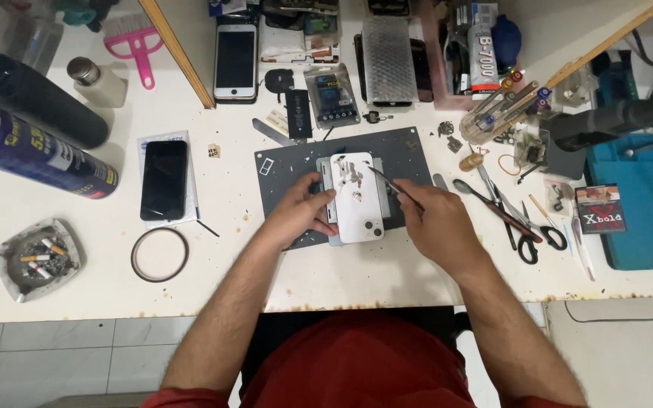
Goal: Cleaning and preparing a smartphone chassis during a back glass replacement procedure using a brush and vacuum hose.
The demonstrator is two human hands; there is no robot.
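Phone [358, 198] steadied by left hand [296, 214] — right hand [434, 224] angles tweezers [394, 187].

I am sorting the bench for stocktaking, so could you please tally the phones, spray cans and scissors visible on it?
Phones: 3, the white phone steadied by the left hand with the right hand beside it, a black phone and a white-framed phone.
Spray cans: 2, blue can and black can.
Scissors: 1, black scissors.
Total: 6
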